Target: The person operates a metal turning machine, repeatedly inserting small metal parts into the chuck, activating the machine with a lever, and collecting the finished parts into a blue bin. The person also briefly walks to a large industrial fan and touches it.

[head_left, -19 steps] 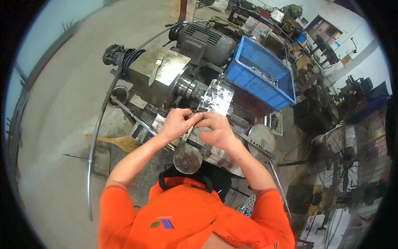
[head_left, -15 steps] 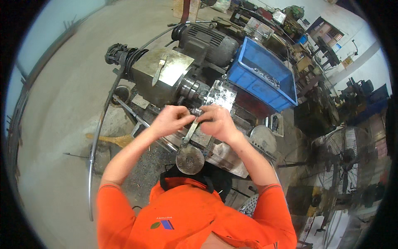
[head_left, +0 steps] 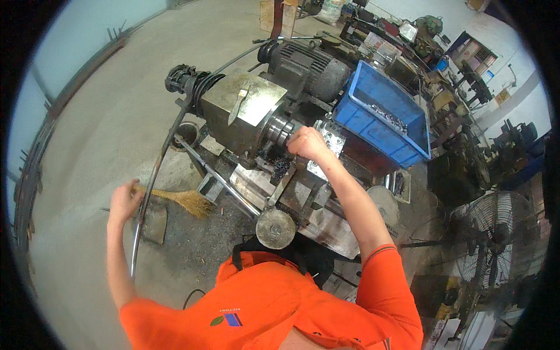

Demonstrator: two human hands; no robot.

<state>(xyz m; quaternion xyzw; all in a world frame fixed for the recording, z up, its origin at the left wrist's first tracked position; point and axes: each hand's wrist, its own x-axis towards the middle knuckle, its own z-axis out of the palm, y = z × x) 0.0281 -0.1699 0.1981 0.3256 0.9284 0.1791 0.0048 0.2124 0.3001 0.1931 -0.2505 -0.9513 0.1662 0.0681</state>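
My right hand (head_left: pixel 307 143) is closed at the front of the machine's round metal spindle chuck (head_left: pixel 276 129). Its fingers are pinched together, and whatever is between them is hidden. Far out to the left, my left hand (head_left: pixel 124 200) hangs beside a long metal lever bar (head_left: pixel 153 178), its fingers apart and nothing seen in them. Below my right hand lie the machine's slide with a short lever (head_left: pixel 281 185) and a round handwheel disc (head_left: pixel 275 228). A bright metal block (head_left: pixel 330 140) sits just right of the hand.
A brush (head_left: pixel 237 106) lies on the headstock's flat top (head_left: pixel 256 90). Behind stands a motor (head_left: pixel 312 67), with a blue crate (head_left: pixel 373 131) holding small metal parts to its right. A straw broom (head_left: pixel 189 201) and dustpan (head_left: pixel 154 224) are on the floor; a fan (head_left: pixel 487 239) stands right.
My hands have parted. The left swung from the slide out to the lever bar; the right moved up to the chuck. The view has shifted slightly.
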